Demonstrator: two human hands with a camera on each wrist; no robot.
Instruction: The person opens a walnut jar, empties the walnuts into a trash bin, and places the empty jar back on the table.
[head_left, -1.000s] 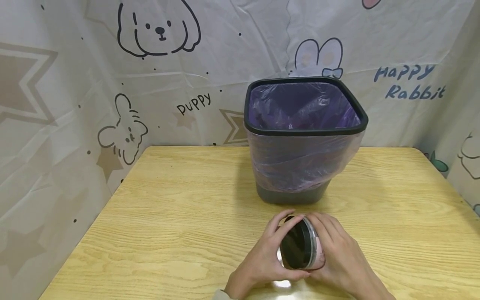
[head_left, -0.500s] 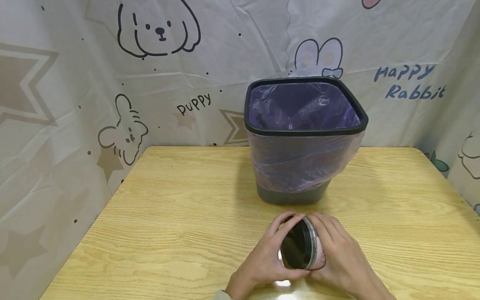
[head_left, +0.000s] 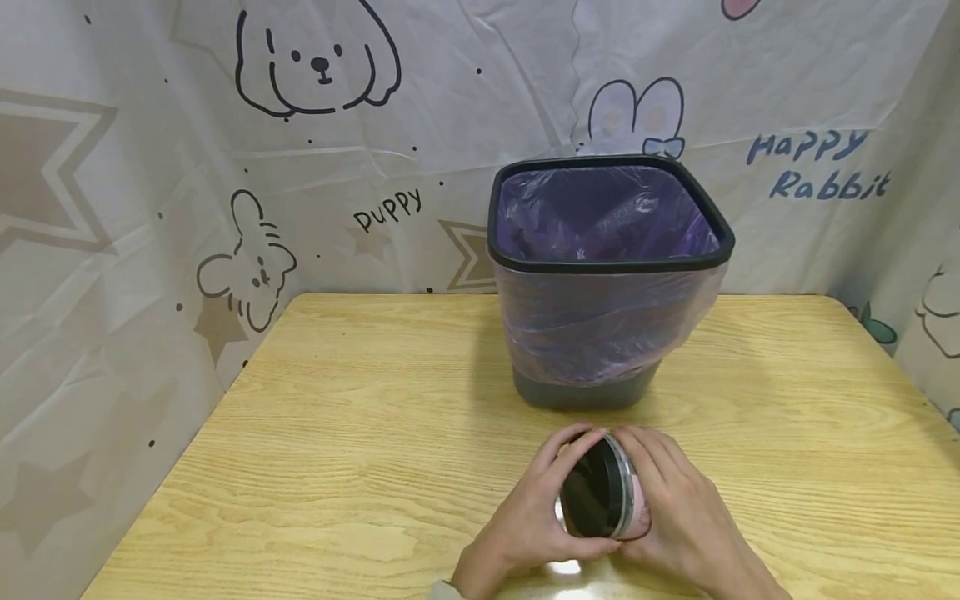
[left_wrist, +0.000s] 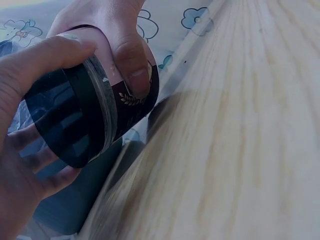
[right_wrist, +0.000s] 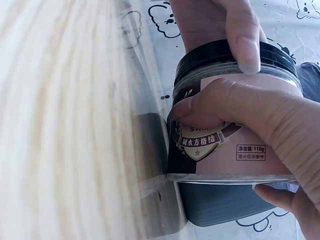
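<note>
Between both hands, low in the head view, a clear plastic jar lies tilted on its side, its black lid facing left. A pink and dark label with a shield emblem wraps the jar in the right wrist view. My left hand curls round the lid, thumb below and fingers over the top edge. My right hand grips the jar's body, its thumb lying across the label. The lid sits against the jar's neck in the left wrist view.
Just beyond the hands stands a grey bin with a black rim and a purple plastic liner. The wooden table stretches to both sides. A printed cloth hangs behind and at the left.
Both hands keep their grip on the jar and lid, nearly still. The head view has shifted very slightly.
</note>
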